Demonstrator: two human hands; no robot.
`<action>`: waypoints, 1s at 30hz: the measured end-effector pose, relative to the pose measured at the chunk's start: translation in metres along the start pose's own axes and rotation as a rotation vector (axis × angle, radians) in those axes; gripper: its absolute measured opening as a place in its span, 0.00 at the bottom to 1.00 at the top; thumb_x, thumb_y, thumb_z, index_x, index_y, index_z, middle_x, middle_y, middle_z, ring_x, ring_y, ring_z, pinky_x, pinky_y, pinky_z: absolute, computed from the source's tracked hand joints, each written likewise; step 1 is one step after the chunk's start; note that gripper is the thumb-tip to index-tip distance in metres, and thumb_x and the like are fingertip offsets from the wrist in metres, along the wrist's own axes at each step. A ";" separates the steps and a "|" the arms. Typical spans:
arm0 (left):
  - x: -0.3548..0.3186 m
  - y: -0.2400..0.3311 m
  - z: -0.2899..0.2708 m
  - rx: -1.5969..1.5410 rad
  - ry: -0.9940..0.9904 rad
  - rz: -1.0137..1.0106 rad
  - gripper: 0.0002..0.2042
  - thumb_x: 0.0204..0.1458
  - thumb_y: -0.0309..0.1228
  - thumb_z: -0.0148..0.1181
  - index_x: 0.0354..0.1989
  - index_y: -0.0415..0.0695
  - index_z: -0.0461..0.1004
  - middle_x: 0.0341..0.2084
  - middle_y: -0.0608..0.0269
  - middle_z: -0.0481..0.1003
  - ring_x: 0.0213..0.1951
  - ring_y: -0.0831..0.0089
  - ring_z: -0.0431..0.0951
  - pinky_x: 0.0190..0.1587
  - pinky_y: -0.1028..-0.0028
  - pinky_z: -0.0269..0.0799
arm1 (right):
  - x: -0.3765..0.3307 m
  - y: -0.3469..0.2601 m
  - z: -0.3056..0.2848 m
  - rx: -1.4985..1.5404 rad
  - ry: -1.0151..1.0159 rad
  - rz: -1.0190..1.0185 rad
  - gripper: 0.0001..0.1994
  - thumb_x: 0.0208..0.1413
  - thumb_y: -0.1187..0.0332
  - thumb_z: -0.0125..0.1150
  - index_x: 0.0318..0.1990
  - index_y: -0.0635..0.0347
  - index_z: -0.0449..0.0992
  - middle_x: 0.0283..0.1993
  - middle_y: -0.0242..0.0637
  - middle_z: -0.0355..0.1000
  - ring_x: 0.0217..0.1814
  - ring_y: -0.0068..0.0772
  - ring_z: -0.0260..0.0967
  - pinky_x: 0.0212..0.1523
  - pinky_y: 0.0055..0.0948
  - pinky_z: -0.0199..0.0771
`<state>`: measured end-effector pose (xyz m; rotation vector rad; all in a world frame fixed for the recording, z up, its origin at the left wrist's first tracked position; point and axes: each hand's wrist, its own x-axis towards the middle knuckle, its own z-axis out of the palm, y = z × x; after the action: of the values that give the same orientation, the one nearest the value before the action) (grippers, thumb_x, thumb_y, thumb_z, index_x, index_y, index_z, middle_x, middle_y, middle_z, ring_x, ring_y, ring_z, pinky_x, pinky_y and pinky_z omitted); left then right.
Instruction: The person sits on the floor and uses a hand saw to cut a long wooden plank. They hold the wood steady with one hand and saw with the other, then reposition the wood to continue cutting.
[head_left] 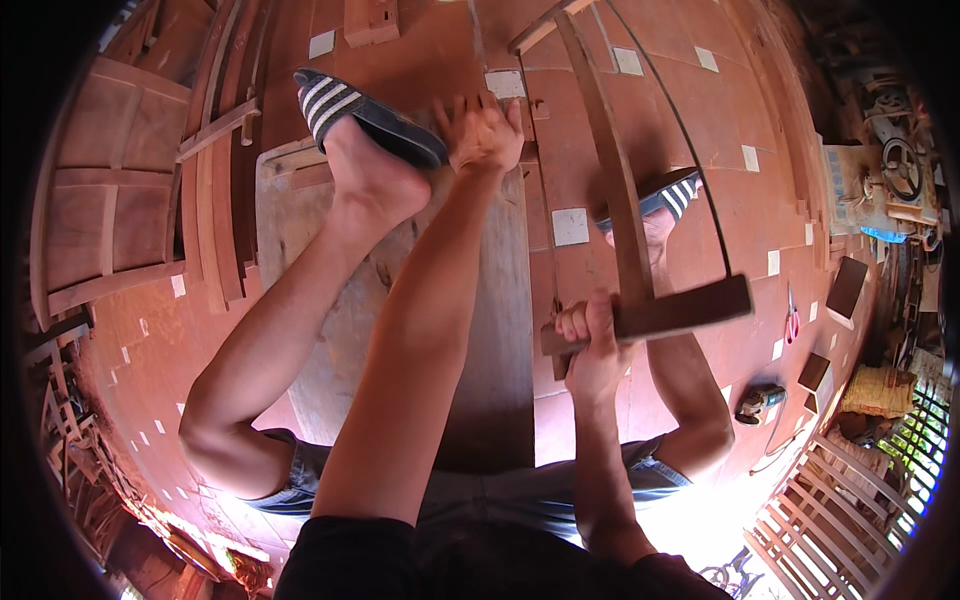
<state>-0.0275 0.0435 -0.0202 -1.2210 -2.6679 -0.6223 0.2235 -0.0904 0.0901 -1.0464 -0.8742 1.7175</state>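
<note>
My right hand (597, 345) is closed round the lower end of a wooden frame saw (612, 160). The saw has a long middle bar, a crosspiece at each end, a thin blade on its left side and a cord on its right. My left hand (482, 135) lies with fingers spread at the far end of a low wooden bench (490, 330), pressing down beside my sandalled foot. A strip of wood (312, 177) runs across the bench end under that foot. The saw blade passes close to the right of my left hand; whether it touches wood is hard to see.
Long planks (205, 200) and a panelled wooden door (110, 190) lie at the left. On the tiled floor at the right are red-handled pliers (792, 322), a corded power tool (760, 402) and wood blocks (848, 288). A machine with a handwheel (901, 168) stands far right.
</note>
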 end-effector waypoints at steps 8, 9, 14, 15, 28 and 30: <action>-0.006 -0.004 0.010 -0.007 0.010 0.013 0.22 0.64 0.49 0.52 0.46 0.41 0.80 0.45 0.53 0.81 0.54 0.56 0.77 0.71 0.45 0.51 | -0.069 -0.024 -0.037 0.094 0.039 0.093 0.08 0.72 0.69 0.55 0.37 0.57 0.65 0.22 0.28 0.57 0.23 0.24 0.54 0.28 0.33 0.62; -0.003 -0.001 0.007 0.012 -0.036 0.001 0.22 0.64 0.50 0.51 0.47 0.41 0.79 0.45 0.53 0.82 0.54 0.56 0.77 0.70 0.44 0.52 | -0.084 -0.032 -0.043 0.078 0.026 0.054 0.08 0.72 0.70 0.54 0.37 0.57 0.65 0.21 0.28 0.57 0.22 0.24 0.54 0.27 0.33 0.62; -0.002 0.002 0.006 -0.015 0.000 -0.004 0.24 0.64 0.50 0.52 0.46 0.39 0.79 0.44 0.50 0.81 0.55 0.55 0.76 0.72 0.43 0.50 | -0.177 -0.080 -0.067 -0.081 -0.081 0.000 0.16 0.73 0.65 0.50 0.28 0.53 0.60 0.18 0.27 0.53 0.19 0.24 0.52 0.24 0.32 0.59; -0.002 -0.001 0.003 -0.029 -0.015 -0.011 0.24 0.63 0.50 0.53 0.46 0.37 0.79 0.44 0.49 0.81 0.55 0.55 0.76 0.72 0.42 0.49 | -0.181 -0.075 -0.073 -0.044 -0.073 -0.006 0.17 0.73 0.65 0.50 0.28 0.53 0.60 0.17 0.27 0.53 0.18 0.24 0.52 0.23 0.32 0.58; 0.005 -0.004 0.006 0.014 0.108 -0.007 0.22 0.62 0.51 0.54 0.43 0.42 0.80 0.43 0.53 0.81 0.53 0.57 0.77 0.70 0.47 0.53 | 0.029 -0.003 0.023 -0.055 -0.022 -0.035 0.12 0.70 0.67 0.60 0.34 0.55 0.64 0.21 0.25 0.55 0.21 0.20 0.51 0.25 0.30 0.59; -0.003 -0.003 0.010 0.025 0.146 0.008 0.22 0.62 0.51 0.54 0.43 0.42 0.80 0.42 0.53 0.81 0.53 0.57 0.78 0.69 0.48 0.54 | 0.029 -0.002 0.012 -0.083 -0.043 -0.041 0.12 0.69 0.68 0.61 0.34 0.55 0.64 0.21 0.25 0.56 0.21 0.21 0.52 0.25 0.30 0.60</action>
<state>-0.0273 0.0444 -0.0310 -1.1329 -2.5424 -0.6488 0.2072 -0.0638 0.0889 -1.0417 -0.9951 1.6872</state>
